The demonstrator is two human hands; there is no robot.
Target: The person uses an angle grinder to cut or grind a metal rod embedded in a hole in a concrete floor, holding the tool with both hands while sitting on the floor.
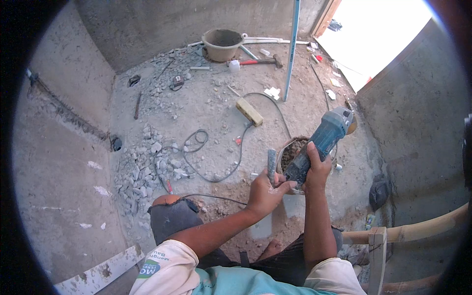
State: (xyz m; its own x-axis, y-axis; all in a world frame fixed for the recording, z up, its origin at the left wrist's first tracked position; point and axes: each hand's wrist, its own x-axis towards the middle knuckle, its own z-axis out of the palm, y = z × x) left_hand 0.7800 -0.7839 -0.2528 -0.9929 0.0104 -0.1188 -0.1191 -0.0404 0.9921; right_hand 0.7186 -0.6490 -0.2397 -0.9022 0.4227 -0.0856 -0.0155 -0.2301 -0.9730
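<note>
My right hand (317,169) is wrapped round the body of a blue-green angle grinder (325,132). The grinder tilts up to the right, its metal head and a brownish disc (352,125) pointing away from me. My left hand (265,194) pinches a short, narrow grey strip (271,162) that stands upright; its material is unclear. The left thumb reaches to the grinder's rear end. Under the tool stands a bucket (280,160) of brown rubble, partly covered by the grinder and my hands.
Grey rubble (140,172) lies along the left wall. A yellowish socket block (249,112) with a looping cord (216,180) rests mid-floor. Farther back are a tub (222,51), a red-handled hammer (260,62) and an upright blue pipe (291,54). Bamboo poles (423,226) stand at near right.
</note>
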